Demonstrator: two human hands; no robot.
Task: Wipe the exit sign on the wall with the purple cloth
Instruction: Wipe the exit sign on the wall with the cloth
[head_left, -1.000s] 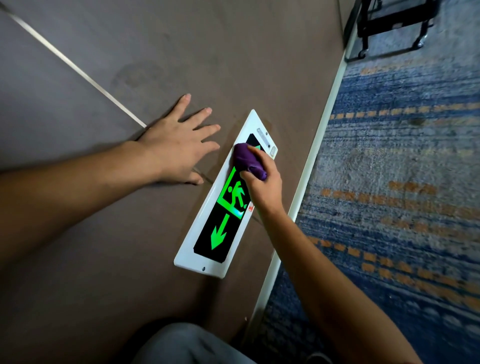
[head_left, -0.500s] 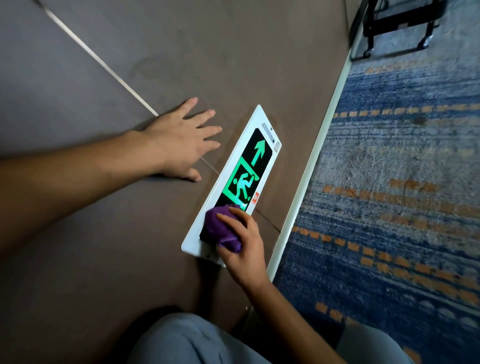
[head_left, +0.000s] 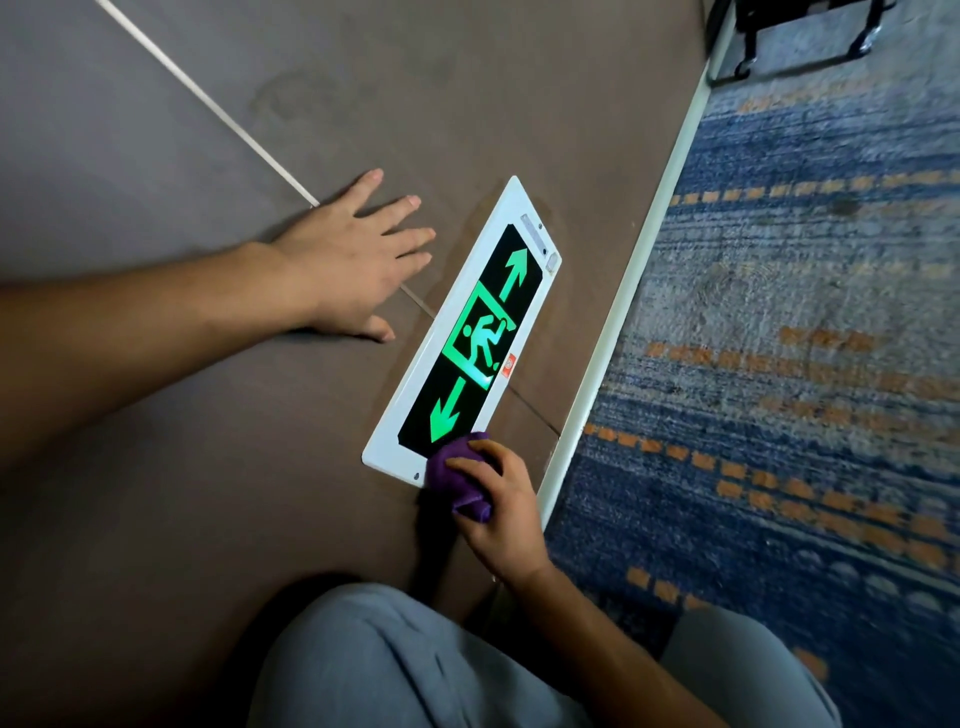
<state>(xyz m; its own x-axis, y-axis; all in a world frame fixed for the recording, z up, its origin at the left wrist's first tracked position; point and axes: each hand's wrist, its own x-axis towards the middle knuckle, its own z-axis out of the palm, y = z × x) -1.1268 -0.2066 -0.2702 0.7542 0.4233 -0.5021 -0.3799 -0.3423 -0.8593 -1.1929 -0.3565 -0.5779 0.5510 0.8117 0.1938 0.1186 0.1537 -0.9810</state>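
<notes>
The exit sign (head_left: 470, 332) is a white-framed black panel low on the brown wall, lit with two green arrows and a running figure. My right hand (head_left: 501, 512) grips the bunched purple cloth (head_left: 460, 475) at the sign's near lower corner, where the cloth covers the frame's edge and part of the wall. My left hand (head_left: 353, 262) lies flat on the wall with fingers spread, just left of the sign and apart from it.
A white skirting board (head_left: 631, 270) runs along the foot of the wall beside a blue and orange carpet (head_left: 779, 338). A black wheeled frame (head_left: 805, 41) stands on the carpet at the top right. My grey trouser knees (head_left: 395, 670) fill the bottom.
My right hand has drawn the cloth from the sign's far end, down over its face, to the near corner. Both arrows now show. My left hand has stayed flat on the wall.
</notes>
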